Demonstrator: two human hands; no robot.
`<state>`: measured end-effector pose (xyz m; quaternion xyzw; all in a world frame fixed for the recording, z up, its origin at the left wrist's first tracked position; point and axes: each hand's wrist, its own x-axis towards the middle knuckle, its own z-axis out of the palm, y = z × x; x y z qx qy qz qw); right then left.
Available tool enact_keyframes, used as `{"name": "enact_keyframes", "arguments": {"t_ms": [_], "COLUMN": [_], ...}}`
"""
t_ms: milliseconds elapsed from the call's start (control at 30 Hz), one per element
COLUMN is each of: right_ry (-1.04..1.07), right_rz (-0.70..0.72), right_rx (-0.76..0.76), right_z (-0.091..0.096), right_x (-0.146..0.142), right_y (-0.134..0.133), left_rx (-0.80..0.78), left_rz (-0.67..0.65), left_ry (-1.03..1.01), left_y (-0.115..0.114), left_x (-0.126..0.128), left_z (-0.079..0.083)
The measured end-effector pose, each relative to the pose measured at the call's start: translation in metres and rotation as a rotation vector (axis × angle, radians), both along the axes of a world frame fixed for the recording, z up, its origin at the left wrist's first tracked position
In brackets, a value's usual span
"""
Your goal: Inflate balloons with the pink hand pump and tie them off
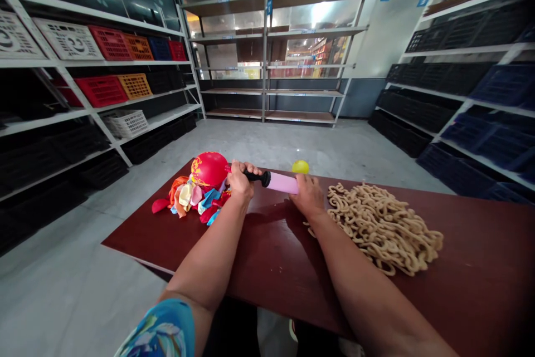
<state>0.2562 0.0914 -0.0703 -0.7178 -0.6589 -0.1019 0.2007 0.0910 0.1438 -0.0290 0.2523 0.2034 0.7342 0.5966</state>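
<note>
My left hand (pixel 241 179) is closed round the black handle of a pink hand pump (pixel 281 182) that lies level above the dark red table (pixel 271 257). My right hand (pixel 307 194) grips the pink barrel at its other end. A small yellow balloon (pixel 300 166) shows just beyond my right hand, by the pump's end. A red inflated balloon (pixel 209 169) sits to the left of my left hand, over a heap of limp coloured balloons (pixel 193 200).
A big pile of beige curly pieces (pixel 382 226) lies on the table right of my right hand. White shelving with coloured crates (pixel 106 89) lines the left wall, dark crates (pixel 460 95) the right. Bare shelves (pixel 271 67) stand at the back across grey floor.
</note>
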Motion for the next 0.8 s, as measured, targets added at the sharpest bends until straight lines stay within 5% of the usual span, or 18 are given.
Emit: {"name": "enact_keyframes", "arguments": {"t_ms": [267,433,800], "right_ry": [0.064,0.115,0.027], "right_rz": [-0.172,-0.250,-0.073], "right_rx": [0.043,0.129,0.091], "right_z": [-0.007,-0.016,-0.011], "right_x": [0.035,0.040,0.014], "right_y": [0.005,0.008,0.009], "left_rx": [0.001,0.024,0.051], "left_rz": [0.080,0.070,-0.039], "left_ry": [0.007,-0.010,-0.012], "left_y": [0.008,0.011,0.006], "left_x": [-0.022,-0.013,0.025], "left_z": [0.025,0.036,0.007]}}
